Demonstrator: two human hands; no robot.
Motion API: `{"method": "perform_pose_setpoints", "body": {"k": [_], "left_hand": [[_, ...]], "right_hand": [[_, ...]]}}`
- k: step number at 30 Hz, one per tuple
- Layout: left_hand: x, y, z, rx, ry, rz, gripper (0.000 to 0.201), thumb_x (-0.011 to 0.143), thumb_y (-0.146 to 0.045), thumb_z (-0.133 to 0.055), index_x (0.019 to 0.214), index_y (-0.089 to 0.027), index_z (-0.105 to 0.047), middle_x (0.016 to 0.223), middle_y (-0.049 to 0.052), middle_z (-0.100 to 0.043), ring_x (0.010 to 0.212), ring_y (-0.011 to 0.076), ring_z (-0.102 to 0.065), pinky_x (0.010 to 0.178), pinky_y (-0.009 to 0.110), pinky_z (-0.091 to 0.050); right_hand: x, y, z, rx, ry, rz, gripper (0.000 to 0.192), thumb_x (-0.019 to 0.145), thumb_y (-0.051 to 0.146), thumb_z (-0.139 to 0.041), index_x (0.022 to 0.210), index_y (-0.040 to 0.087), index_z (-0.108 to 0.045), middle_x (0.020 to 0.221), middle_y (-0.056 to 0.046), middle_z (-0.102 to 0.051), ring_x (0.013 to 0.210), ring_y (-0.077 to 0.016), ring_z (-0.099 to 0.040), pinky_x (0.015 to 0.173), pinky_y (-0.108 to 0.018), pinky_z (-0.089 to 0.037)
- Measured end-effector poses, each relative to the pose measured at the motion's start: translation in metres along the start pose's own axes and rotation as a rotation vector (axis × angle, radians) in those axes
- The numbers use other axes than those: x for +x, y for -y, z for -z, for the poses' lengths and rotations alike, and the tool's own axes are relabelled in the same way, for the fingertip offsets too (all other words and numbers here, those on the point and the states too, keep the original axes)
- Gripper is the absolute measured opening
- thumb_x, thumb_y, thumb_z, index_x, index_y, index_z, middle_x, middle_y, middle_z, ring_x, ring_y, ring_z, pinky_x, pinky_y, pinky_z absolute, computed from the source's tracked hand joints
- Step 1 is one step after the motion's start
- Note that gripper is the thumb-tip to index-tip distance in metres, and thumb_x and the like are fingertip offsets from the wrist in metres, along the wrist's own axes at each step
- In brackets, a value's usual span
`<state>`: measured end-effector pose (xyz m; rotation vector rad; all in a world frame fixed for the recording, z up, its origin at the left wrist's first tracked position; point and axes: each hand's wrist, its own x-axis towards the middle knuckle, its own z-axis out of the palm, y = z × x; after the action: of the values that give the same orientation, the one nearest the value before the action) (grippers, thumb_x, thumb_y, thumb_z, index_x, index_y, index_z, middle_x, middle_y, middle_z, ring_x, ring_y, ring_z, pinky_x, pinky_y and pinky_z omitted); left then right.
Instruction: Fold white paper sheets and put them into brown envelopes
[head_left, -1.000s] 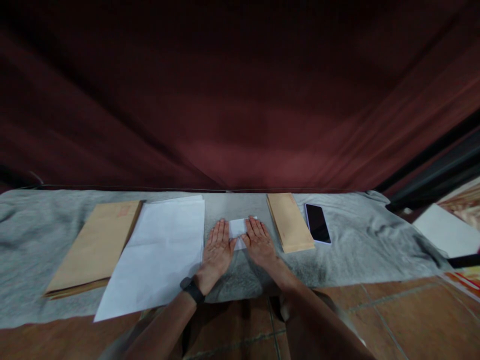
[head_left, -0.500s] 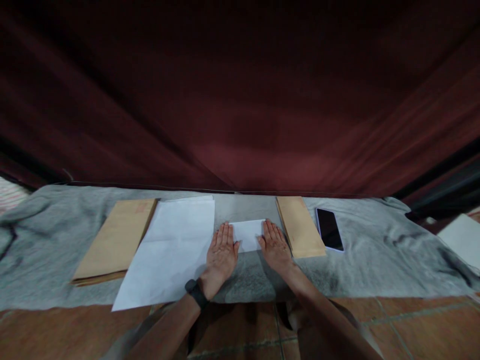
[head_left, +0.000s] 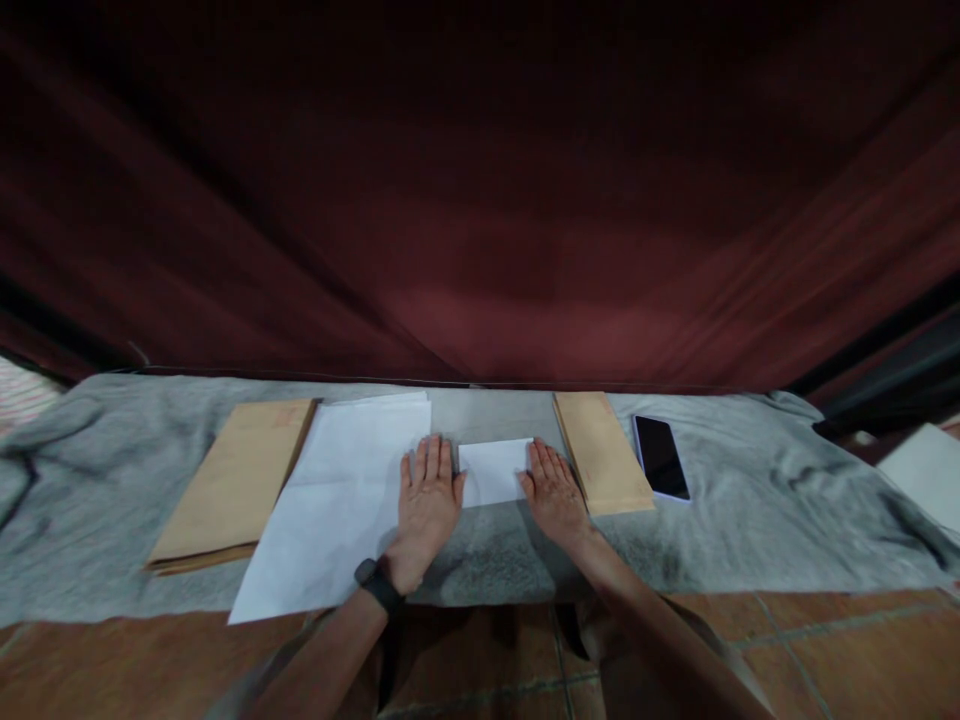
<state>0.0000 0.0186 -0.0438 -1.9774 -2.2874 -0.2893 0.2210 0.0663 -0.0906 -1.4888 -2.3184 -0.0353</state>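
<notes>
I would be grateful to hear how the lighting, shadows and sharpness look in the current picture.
In the head view, light is dim, the red curtain nearly black at the top; in that view, a soft shadow darkens the gray cloth beside the right hand, the small white paper is bright without harsh glare, and the red mark on the left brown stack is illegible.

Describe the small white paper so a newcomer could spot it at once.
On the grey cloth, find the large white sheets left of centre and the narrow brown stack beside the phone. Between them lies the small white paper, a flat rectangle. It is far smaller than the sheets, and white, unlike the brown stack.
</notes>
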Motion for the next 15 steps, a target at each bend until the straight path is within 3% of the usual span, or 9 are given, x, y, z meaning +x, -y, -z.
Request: {"method": "perform_pose_setpoints", "body": {"k": [3, 7, 11, 13, 15], "left_hand": [[0.008, 0.013, 0.008, 0.015, 0.005, 0.125, 0.062, 0.1, -0.034, -0.039, 0.154, -0.005, -0.042, 0.163, 0.023, -0.037, 0.153, 0.0377, -0.032, 0.124, 0.06, -0.023], [0.014, 0.025, 0.012, 0.04, 0.075, 0.199, 0.062, 0.099, -0.036, -0.042, 0.152, -0.003, -0.045, 0.159, 0.025, -0.042, 0.15, 0.0394, -0.037, 0.119, 0.058, -0.032], [0.016, 0.023, 0.012, 0.05, 0.098, 0.188, 0.06, 0.098, -0.036, -0.044, 0.148, -0.002, -0.05, 0.157, 0.025, -0.046, 0.147, 0.039, -0.041, 0.118, 0.055, -0.034], [0.018, 0.021, 0.015, 0.024, 0.084, 0.174, 0.057, 0.098, -0.034, -0.043, 0.146, -0.005, -0.053, 0.155, 0.023, -0.049, 0.145, 0.0375, -0.044, 0.118, 0.054, -0.034], [0.022, 0.025, 0.022, -0.034, 0.054, 0.141, 0.053, 0.1, -0.033, -0.039, 0.143, -0.01, -0.057, 0.153, 0.019, -0.053, 0.145, 0.0338, -0.046, 0.12, 0.053, -0.032]], "right_hand": [[0.002, 0.001, 0.003, 0.027, 0.03, -0.032, 0.058, 0.109, 0.037, -0.035, 0.156, 0.005, -0.041, 0.16, -0.019, -0.044, 0.15, -0.031, -0.038, 0.121, -0.048, -0.034], [0.011, 0.005, 0.011, 0.137, 0.066, -0.083, 0.055, 0.105, 0.033, -0.042, 0.153, 0.006, -0.047, 0.16, -0.019, -0.043, 0.151, -0.0314, -0.037, 0.122, -0.05, -0.034], [0.021, 0.02, 0.034, 0.473, 0.092, -0.06, 0.045, 0.105, 0.032, -0.043, 0.143, 0.018, -0.061, 0.153, -0.012, -0.055, 0.145, -0.0258, -0.047, 0.121, -0.046, -0.039], [0.021, 0.031, 0.049, 0.715, 0.175, 0.022, 0.041, 0.107, 0.036, -0.041, 0.139, 0.027, -0.065, 0.14, -0.005, -0.067, 0.131, -0.0206, -0.061, 0.114, -0.041, -0.048], [0.018, 0.039, 0.059, 0.833, 0.214, 0.112, 0.039, 0.108, 0.036, -0.04, 0.135, 0.029, -0.067, 0.135, -0.003, -0.07, 0.128, -0.0185, -0.063, 0.112, -0.039, -0.05]]}}
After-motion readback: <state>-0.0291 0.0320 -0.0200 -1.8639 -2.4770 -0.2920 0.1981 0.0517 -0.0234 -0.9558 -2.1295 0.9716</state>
